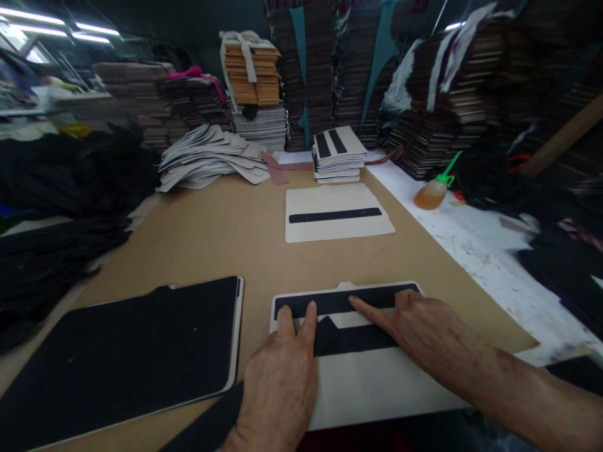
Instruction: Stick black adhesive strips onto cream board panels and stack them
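A cream panel [372, 389] lies in front of me at the table's near edge, with a black strip [330, 304] along its top edge. Two spread fingertips of my left hand [282, 370] press on the left part of that strip. My right hand [424, 326] touches the strip near its middle with an outstretched index finger; its other fingers are bent and partly hidden. Below, a second black strip [360, 339] crosses the panel, with a small black piece [326, 331] at its left end. Neither hand visibly grips anything.
To the left lies a black-covered panel [141, 351]. Farther back are a cream panel with one black strip [334, 229], a neat stack of panels [339, 166] and loose fanned sheets [211, 154]. A green-nozzled bottle of amber liquid [431, 194] lies right. Black fabric [56, 182] is heaped left.
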The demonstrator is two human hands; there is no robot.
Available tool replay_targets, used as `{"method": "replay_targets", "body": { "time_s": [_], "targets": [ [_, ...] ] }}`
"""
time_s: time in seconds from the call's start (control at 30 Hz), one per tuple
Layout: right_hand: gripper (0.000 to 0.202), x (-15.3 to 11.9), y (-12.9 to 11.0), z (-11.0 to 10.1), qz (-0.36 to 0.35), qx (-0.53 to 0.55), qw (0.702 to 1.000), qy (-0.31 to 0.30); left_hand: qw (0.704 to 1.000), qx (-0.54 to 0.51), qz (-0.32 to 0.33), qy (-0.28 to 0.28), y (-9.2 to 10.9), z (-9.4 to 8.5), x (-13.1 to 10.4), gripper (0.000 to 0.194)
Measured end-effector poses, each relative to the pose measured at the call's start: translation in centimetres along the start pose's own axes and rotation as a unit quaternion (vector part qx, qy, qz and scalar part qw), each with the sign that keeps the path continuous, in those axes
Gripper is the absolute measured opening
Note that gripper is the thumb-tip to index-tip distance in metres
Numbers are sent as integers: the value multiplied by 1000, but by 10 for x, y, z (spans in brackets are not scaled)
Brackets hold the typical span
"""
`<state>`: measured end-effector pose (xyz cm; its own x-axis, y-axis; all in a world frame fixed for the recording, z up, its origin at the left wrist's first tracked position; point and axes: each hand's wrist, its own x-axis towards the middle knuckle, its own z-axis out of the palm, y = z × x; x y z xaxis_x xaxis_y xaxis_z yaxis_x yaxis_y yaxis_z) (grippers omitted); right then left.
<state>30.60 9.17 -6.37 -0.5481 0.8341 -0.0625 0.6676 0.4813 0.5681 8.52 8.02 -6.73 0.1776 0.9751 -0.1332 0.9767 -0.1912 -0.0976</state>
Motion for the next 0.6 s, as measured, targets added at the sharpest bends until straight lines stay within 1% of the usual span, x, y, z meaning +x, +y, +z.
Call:
{"method": "replay_targets", "body": {
  "time_s": [0.13, 0.23, 0.33, 0.5, 0.6],
  "targets": [
    [79, 2, 2, -2, 1, 3, 1000, 8, 1000, -5, -4, 7, -1, 0, 1, 64],
    [78, -2, 3, 0, 14, 9, 1000, 1, 1000, -20, -17, 13, -2, 2, 2, 61],
    [74, -9, 5, 8, 43, 21, 999, 13, 999, -35, -22, 14, -3, 4, 1, 59],
    [61, -24, 13, 27, 65, 53, 995, 62, 998, -47, -41, 15, -5, 5, -3, 54],
    [60, -34, 20, 34, 78, 80, 991, 66, 998, -45, -43, 27, -6, 4, -4, 52]
  ]
}}
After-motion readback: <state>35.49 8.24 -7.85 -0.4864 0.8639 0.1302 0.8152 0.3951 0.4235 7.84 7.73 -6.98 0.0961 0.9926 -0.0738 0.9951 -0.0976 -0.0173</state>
